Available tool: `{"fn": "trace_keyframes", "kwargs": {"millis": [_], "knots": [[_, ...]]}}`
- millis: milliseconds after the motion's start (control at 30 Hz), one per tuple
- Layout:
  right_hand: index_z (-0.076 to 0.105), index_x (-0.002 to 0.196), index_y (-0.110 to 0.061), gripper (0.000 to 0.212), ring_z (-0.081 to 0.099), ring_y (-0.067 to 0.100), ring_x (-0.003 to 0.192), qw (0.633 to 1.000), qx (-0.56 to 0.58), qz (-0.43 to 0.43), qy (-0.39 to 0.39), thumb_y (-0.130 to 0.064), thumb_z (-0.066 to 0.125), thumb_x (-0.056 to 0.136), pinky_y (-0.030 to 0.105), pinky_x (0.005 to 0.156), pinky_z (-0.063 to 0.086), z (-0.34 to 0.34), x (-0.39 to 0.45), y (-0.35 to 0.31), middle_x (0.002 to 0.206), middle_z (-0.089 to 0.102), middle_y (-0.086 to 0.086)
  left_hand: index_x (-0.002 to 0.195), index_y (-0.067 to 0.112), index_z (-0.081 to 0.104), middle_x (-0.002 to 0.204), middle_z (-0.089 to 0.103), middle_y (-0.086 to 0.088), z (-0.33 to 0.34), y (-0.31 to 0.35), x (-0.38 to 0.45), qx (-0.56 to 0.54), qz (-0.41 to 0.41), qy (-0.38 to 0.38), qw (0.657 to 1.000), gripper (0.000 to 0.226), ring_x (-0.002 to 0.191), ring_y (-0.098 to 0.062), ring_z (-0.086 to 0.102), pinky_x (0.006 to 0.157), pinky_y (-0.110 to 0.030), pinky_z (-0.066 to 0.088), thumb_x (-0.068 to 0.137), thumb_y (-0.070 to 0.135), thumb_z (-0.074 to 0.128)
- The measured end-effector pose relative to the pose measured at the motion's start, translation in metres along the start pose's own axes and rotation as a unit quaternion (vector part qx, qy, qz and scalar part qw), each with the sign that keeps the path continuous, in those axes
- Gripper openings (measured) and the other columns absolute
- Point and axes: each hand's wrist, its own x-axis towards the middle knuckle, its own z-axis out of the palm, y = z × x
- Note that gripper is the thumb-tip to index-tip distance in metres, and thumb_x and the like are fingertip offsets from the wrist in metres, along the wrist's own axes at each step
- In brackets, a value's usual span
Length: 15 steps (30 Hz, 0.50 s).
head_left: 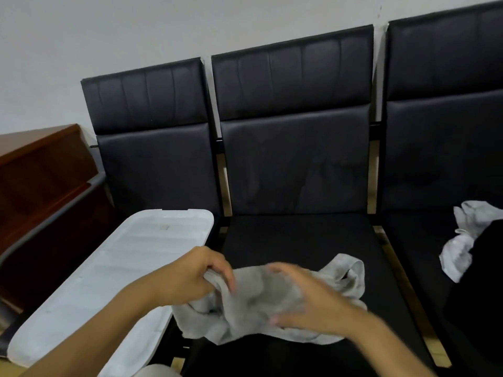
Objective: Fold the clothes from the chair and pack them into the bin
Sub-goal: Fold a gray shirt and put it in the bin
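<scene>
A crumpled light grey garment (253, 303) lies on the seat of the middle black chair (299, 235). My left hand (190, 276) pinches its left edge between thumb and fingers. My right hand (313, 300), blurred, rests on the cloth's right part with fingers spread. A translucent white bin lid (109, 273) lies tilted over the left chair; I cannot see the bin body beneath it. More light grey clothes (462, 240) sit bunched on the right chair, next to a black garment (479, 295).
Three black padded chairs stand in a row against a white wall (136, 31). A brown wooden cabinet (43, 170) stands at the left, beside the lid. Bare black seat shows behind and in front of the grey garment.
</scene>
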Motion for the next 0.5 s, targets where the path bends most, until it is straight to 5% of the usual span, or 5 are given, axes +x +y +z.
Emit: {"fn": "trace_keyframes", "kwargs": {"millis": [100,167,233,500], "knots": [[0.056,0.112,-0.056,0.037,0.061,0.008,0.117,0.938,0.062,-0.089,-0.33,-0.049,0.074,0.08,0.03,0.103,0.049,0.041,-0.022,-0.034,0.122,0.066,-0.01,0.092,0.023,0.078,0.085,0.072,0.018,0.001,0.033,-0.001,-0.037,0.02,-0.068,0.997,0.03,0.085,-0.001,0.066,0.076,-0.014,0.05,0.083,0.001,0.061],[0.063,0.09,-0.044,0.008,0.068,0.012,0.091,0.95,0.06,-0.112,-0.286,-0.038,0.066,0.085,0.039,0.084,0.057,0.047,-0.026,-0.036,0.094,0.072,-0.002,0.087,0.021,0.074,0.076,0.067,0.022,0.002,0.035,-0.002,-0.027,0.016,-0.028,0.999,0.007,0.078,0.003,0.063,0.07,-0.01,0.045,0.083,0.018,0.07],[0.062,0.077,-0.036,0.015,0.059,0.005,0.065,0.961,0.062,-0.123,-0.24,-0.028,0.059,0.09,0.035,0.064,0.053,0.052,-0.023,-0.036,0.069,0.063,-0.009,0.082,0.02,0.071,0.068,0.062,0.025,0.001,0.028,-0.006,-0.004,0.015,-0.001,1.0,0.009,0.069,0.002,0.06,0.063,-0.009,0.041,0.083,0.028,0.076],[0.066,0.096,-0.029,0.023,0.068,0.018,0.079,0.958,-0.181,-0.104,-0.198,-0.017,0.046,0.096,0.038,0.078,0.056,-0.003,-0.014,-0.021,0.082,0.07,0.0,0.063,0.028,0.044,0.061,0.049,0.007,0.005,-0.023,-0.037,0.127,-0.061,0.065,0.988,0.034,0.058,-0.01,0.047,0.054,-0.019,0.034,0.081,0.009,0.066]]}}
